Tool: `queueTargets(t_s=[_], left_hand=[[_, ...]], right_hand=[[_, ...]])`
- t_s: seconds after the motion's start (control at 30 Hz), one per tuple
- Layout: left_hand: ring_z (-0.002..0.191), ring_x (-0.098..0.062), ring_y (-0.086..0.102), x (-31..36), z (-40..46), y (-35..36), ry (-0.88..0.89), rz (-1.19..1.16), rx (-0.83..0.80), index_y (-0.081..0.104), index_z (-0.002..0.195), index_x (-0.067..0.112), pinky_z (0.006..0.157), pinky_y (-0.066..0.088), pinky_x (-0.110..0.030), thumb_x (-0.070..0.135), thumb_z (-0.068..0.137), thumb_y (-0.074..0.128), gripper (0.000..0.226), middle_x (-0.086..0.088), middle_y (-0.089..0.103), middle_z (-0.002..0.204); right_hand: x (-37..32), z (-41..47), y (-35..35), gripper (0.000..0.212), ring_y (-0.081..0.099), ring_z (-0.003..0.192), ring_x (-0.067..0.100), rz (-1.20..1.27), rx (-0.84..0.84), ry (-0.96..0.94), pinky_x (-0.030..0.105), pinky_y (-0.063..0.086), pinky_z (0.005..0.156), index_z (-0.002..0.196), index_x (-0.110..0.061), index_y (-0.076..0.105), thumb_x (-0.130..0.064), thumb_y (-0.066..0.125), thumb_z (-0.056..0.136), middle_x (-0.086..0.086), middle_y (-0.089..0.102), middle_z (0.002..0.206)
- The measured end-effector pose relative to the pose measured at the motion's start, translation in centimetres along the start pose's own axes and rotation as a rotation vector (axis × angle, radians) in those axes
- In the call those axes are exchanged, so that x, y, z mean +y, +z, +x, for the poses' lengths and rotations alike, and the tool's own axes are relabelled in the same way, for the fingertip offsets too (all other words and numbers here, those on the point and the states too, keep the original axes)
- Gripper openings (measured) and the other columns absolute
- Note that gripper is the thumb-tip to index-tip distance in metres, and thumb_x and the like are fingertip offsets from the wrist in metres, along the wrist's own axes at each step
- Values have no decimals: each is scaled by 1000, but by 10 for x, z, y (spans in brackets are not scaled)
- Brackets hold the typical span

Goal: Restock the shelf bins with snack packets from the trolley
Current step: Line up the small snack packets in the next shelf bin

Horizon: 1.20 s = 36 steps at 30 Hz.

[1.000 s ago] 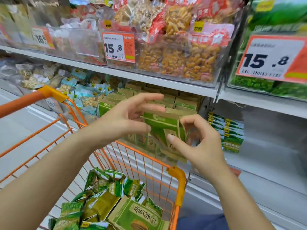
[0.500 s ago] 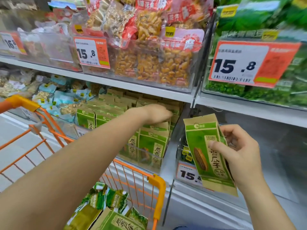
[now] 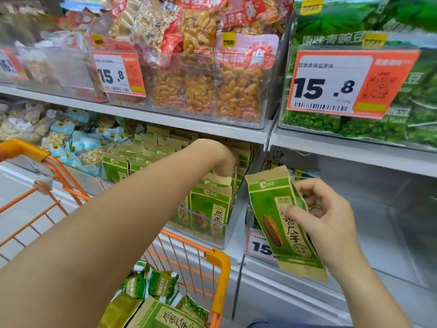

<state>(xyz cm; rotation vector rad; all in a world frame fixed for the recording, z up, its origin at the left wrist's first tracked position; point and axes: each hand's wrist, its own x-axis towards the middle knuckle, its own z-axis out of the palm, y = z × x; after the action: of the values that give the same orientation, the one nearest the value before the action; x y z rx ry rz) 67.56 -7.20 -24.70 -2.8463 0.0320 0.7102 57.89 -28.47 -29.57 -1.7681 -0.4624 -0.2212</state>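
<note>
My right hand (image 3: pixel 324 218) grips a green and brown sunflower seed packet (image 3: pixel 277 221), held upright in front of the lower shelf. My left hand (image 3: pixel 222 159) reaches into the clear shelf bin (image 3: pixel 220 235) full of the same green packets (image 3: pixel 210 209); its fingers curl down over the tops of the front packets and are partly hidden. Below, the orange trolley (image 3: pixel 218 263) holds several more green snack packets (image 3: pixel 163 287).
The upper shelf carries bins of orange peanut bags (image 3: pixel 203 88) and green pea bags (image 3: pixel 369 124), with 15.8 price tags (image 3: pixel 119 75). Blue packets (image 3: pixel 80 143) fill the bin at left. A mostly bare shelf section (image 3: pixel 378 209) lies at right, behind the held packet.
One second ago both hands held a packet in front of the bin. Since then my left hand has reached into the bin, and my right hand has drawn a packet to the right.
</note>
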Motion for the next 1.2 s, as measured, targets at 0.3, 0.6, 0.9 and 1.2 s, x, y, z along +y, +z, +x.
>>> queueTargets(t_s=[0.3, 0.6, 0.9, 1.2], left_hand=[[72, -20, 52, -10, -27, 6, 196, 85, 299, 57, 82, 18, 61, 41, -29, 41, 84, 67, 26, 1, 58, 80], [66, -12, 61, -17, -77, 28, 215, -287, 443, 70, 89, 23, 68, 50, -29, 66, 92, 31, 58, 6, 64, 66], [123, -17, 47, -32, -85, 66, 237, 101, 479, 41, 131, 19, 115, 20, -32, 52, 75, 72, 72, 2, 54, 129], [126, -18, 48, -32, -70, 63, 333, 340, 525, 30, 137, 18, 118, -1, -38, 50, 84, 64, 71, 0, 56, 131]], right_hand=[[3, 1, -2, 20, 57, 71, 18, -4, -9, 9, 28, 49, 61, 80, -34, 63, -27, 70, 63, -8, 66, 81], [4, 3, 0, 18, 56, 69, 19, -3, -12, 19, 30, 49, 61, 80, -29, 64, -28, 70, 63, -7, 66, 79], [-2, 0, 7, 19, 53, 66, 18, 98, 125, -8, 29, 48, 59, 81, -24, 64, -23, 69, 63, 5, 66, 79], [-3, 0, 6, 19, 57, 72, 29, 123, 133, 5, 31, 50, 61, 82, -22, 65, -22, 69, 64, 12, 66, 84]])
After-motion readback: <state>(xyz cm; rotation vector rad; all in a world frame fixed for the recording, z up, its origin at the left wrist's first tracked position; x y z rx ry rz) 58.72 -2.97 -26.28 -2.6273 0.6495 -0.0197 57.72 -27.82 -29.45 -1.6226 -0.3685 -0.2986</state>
